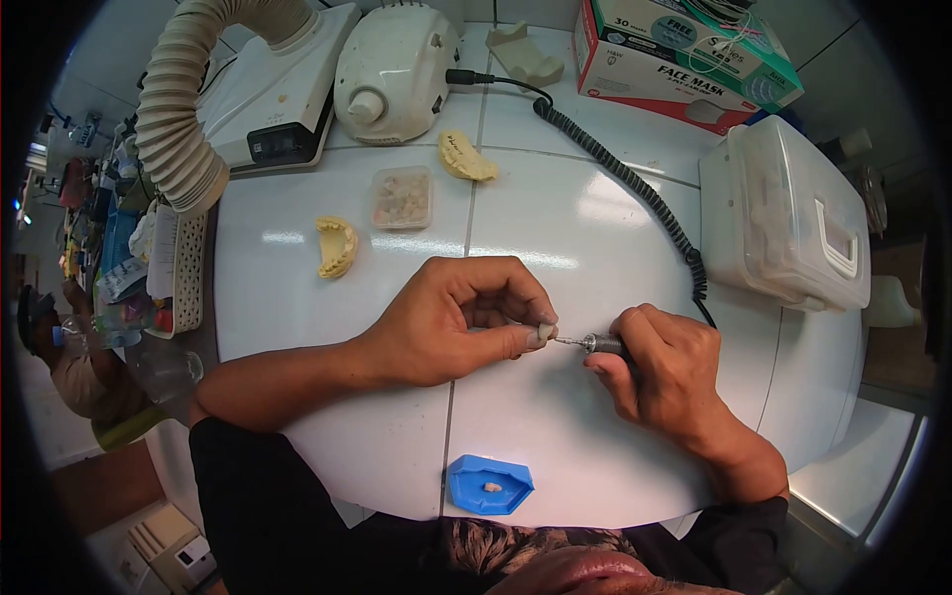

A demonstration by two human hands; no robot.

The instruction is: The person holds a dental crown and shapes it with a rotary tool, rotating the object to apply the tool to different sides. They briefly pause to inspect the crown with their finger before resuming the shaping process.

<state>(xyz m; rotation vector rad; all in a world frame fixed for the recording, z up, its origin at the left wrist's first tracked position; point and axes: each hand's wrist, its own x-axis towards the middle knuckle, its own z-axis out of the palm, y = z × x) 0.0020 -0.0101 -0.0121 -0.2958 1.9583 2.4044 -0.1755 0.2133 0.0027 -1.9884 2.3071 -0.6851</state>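
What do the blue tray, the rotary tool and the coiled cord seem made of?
Blue tray: likely moulded plastic, smooth and evenly coloured. Rotary tool: apparently metal in front, silvery and shiny; the rest is unclear. Coiled cord: probably rubbery plastic, dark and matte with tight coils.

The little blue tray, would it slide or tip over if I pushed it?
The blue tray would probably slide, not tip: it sits low and wide on a shiny table. It's likely light, being small. The little piece inside might shift, since it seems to lie loose.
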